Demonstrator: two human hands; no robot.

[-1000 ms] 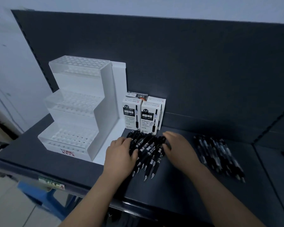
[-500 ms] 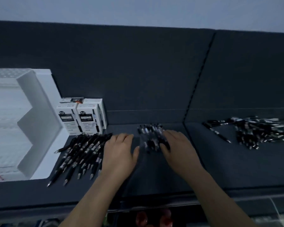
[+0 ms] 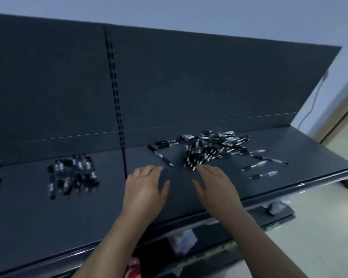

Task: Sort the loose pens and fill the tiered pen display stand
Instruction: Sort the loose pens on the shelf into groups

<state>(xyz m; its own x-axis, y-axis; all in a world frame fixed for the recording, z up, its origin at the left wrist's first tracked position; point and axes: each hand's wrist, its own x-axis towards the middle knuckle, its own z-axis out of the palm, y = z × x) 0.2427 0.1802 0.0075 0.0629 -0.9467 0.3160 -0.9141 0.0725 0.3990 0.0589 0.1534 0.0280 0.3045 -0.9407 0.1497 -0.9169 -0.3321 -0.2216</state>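
A jumbled heap of black pens [image 3: 211, 148] lies on the dark shelf [image 3: 28, 217] at the right, with a single pen [image 3: 160, 155] and a few clear-barrelled pens [image 3: 263, 167] strewn beside it. A tidier bunch of black pens [image 3: 72, 175] lies at the left. My left hand [image 3: 147, 187] and my right hand [image 3: 215, 185] hover flat over the shelf just in front of the heap, fingers apart, holding nothing. My right fingertips almost touch the nearest pen tips. The tiered display stand is out of view.
The shelf's dark back panel [image 3: 169, 87] has a slotted upright [image 3: 115, 93] running down it. The shelf's right end [image 3: 346, 167] drops off to a pale floor. Items sit on a lower shelf [image 3: 181, 241] under the front edge.
My view has swung right: the stand, pen boxes and first pen row have left the frame. Both hands moved right, from the middle bunch to the jumbled heap.
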